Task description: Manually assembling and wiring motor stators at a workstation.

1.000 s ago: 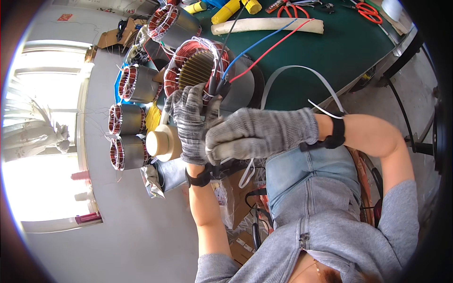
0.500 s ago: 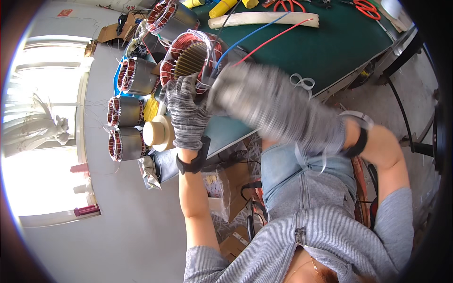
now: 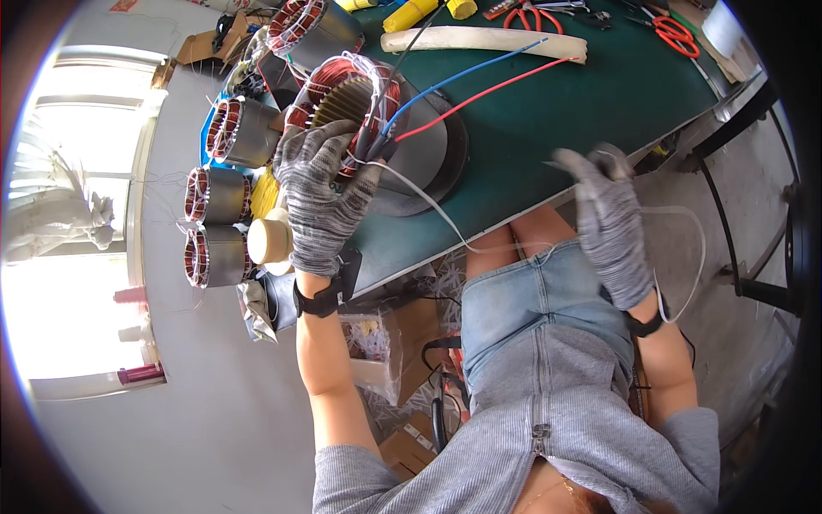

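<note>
A motor stator (image 3: 415, 163) with red-brown copper windings lies on the green table, its wound end toward the left. My gloved left hand (image 3: 321, 184) is closed over the lower edge of that winding, fingers reaching into the bore. Blue and red lead wires (image 3: 467, 77) and dark sleeved leads come out beside it. White lacing tape (image 3: 428, 201) runs from the winding toward my gloved right hand (image 3: 612, 214), raised off the table's near edge. Its fingers are curled, apparently on the tape; a loop hangs beyond the wrist. The exact grip is partly hidden.
Several other wound stators (image 3: 214, 257) line the left side, next to a cream spool (image 3: 270, 240). A pale curved strip (image 3: 484, 41), red-handled scissors (image 3: 675, 36) and yellow rolls (image 3: 407, 15) lie on the table's far part. Below stands a cardboard box (image 3: 398, 343).
My right hand has moved away from the stator to the right, drawing the white tape out. My left hand has stayed on the winding, shifting slightly left.
</note>
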Motion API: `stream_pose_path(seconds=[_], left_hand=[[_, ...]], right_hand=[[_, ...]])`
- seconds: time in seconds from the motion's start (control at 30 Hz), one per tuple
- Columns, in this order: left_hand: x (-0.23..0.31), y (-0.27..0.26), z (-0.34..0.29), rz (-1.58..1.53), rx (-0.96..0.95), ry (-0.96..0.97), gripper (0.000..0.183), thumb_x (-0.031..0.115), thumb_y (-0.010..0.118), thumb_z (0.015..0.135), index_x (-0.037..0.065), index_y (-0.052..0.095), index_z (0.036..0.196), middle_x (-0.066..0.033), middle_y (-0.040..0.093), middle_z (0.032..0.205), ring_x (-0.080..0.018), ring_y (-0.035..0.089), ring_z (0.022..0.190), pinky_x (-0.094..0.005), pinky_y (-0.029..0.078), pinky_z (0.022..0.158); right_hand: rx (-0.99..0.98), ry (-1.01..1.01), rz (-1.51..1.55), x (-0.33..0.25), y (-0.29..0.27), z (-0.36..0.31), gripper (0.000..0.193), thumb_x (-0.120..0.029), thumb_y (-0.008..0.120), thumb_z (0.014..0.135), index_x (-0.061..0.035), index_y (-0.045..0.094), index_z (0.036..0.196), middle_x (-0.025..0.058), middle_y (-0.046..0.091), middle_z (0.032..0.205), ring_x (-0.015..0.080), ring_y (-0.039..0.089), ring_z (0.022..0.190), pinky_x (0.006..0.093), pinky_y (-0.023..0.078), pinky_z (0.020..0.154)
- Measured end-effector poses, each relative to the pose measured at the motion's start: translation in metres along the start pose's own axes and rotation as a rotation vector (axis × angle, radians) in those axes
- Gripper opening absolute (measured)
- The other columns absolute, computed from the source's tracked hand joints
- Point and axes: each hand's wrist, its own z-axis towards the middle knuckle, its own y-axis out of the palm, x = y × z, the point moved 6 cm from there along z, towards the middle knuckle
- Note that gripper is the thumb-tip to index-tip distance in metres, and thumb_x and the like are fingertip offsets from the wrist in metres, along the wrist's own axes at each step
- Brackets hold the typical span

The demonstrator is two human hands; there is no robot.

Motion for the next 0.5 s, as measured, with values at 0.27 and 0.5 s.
stream_pose_path(seconds=[0.27, 0.5], left_hand=[[0.001, 0.003, 0.009, -0.088, -0.150, -0.037, 0.039, 0.020, 0.068, 0.070, 0.006, 0.060, 0.105, -0.0116, 0.065, 0.093, -0.0306, 0.054, 0.103, -0.0446, 0.024, 0.104], [-0.004, -0.001, 0.008, 0.013, -0.242, 0.009, 0.049, 0.024, 0.069, 0.063, 0.005, 0.060, 0.107, -0.0150, 0.059, 0.113, -0.0360, 0.045, 0.116, -0.0458, 0.015, 0.109]], right_hand=[[0.153, -0.364, 0.250, -0.090, 0.072, 0.054, 0.033, -0.010, 0.066, 0.070, -0.0149, 0.055, 0.101, 0.0027, 0.054, 0.085, 0.0204, 0.057, 0.074, 0.0326, 0.048, 0.060], [0.373, -0.423, 0.220, -0.117, 0.101, 0.058, 0.041, -0.010, 0.064, 0.067, -0.0272, 0.057, 0.103, 0.0036, 0.051, 0.091, 0.0203, 0.052, 0.079, 0.0305, 0.042, 0.063]])
